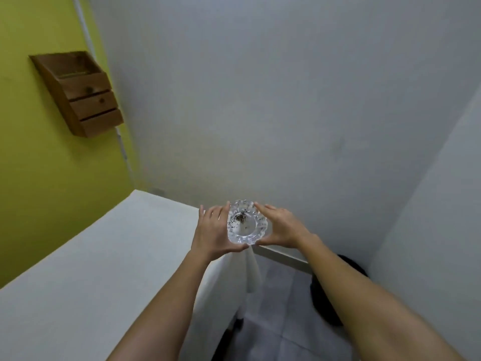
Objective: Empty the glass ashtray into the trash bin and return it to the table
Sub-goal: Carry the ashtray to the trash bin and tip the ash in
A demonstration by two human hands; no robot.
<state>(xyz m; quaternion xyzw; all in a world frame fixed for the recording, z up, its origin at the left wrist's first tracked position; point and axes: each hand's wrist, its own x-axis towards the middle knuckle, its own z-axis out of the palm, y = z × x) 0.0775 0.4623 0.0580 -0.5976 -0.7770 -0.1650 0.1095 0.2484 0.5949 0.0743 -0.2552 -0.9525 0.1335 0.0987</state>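
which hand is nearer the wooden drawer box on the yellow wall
Left. The left hand holds the clear glass ashtray's near side to the small wooden drawer box; the right hand grips the far side.

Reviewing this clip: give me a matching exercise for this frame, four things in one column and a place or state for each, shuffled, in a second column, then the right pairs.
Things
1. glass ashtray
2. wooden drawer box
3. dark bin
4. white tablecloth

Places or states
A. mounted on the yellow-green wall
B. on the floor, partly hidden behind the right forearm
C. held between the left hand and right hand, dark ash inside
D. covering the table, a corner hanging below the hands

Pairs: 1-C, 2-A, 3-B, 4-D
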